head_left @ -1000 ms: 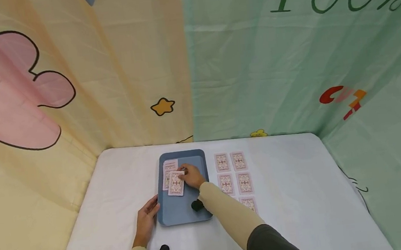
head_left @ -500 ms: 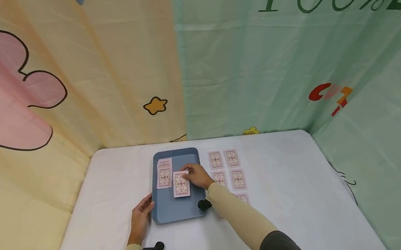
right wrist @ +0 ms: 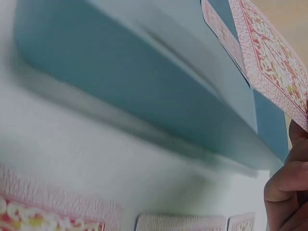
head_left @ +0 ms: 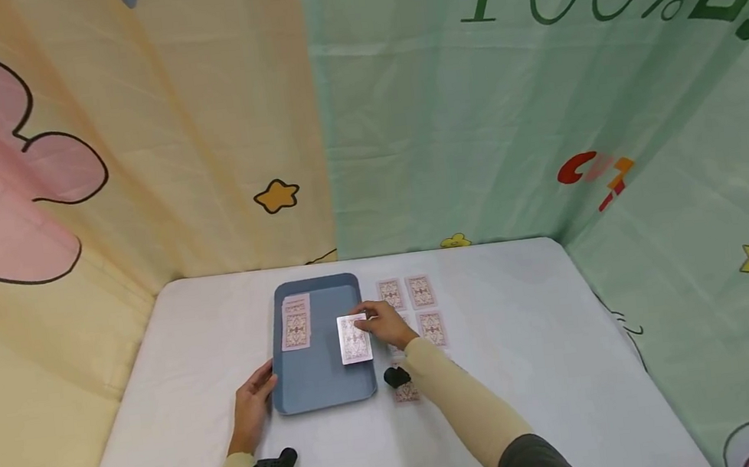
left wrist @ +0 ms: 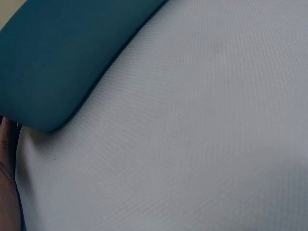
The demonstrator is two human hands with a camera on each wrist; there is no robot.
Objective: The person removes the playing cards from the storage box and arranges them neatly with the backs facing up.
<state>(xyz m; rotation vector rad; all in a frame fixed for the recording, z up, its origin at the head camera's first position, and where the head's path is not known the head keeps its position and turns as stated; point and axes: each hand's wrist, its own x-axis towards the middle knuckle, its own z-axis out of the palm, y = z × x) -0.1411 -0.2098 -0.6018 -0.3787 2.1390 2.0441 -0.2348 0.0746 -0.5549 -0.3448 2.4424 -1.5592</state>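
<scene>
My right hand point(head_left: 388, 326) pinches a playing card point(head_left: 354, 346) by its upper right corner, with the patterned red-and-white back showing. The card overlaps the right rim of a blue-grey tray point(head_left: 326, 394); in the right wrist view the same card point(right wrist: 272, 53) is raised above the tray wall point(right wrist: 120, 72). Overlapping cards point(head_left: 296, 332) lie back up in the tray's upper left. Along the tray's left side, my left hand point(head_left: 249, 413) touches the edge with relaxed fingers. The left wrist view shows only a strip of that hand point(left wrist: 7, 178) beside the tray's corner point(left wrist: 57, 96).
Right of the tray, several cards lie back up in two columns on the white tablecloth point(head_left: 536, 369), among them a far-right card point(head_left: 420, 291) and a near card point(head_left: 407, 393). My right forearm point(head_left: 470, 400) covers part of them. Printed curtains point(head_left: 432, 127) hang behind the table.
My right hand has carried the pinched card rightward, from beside the overlapping cards to the tray's right rim. My left hand stays at the tray's left edge. The head view has turned slightly right.
</scene>
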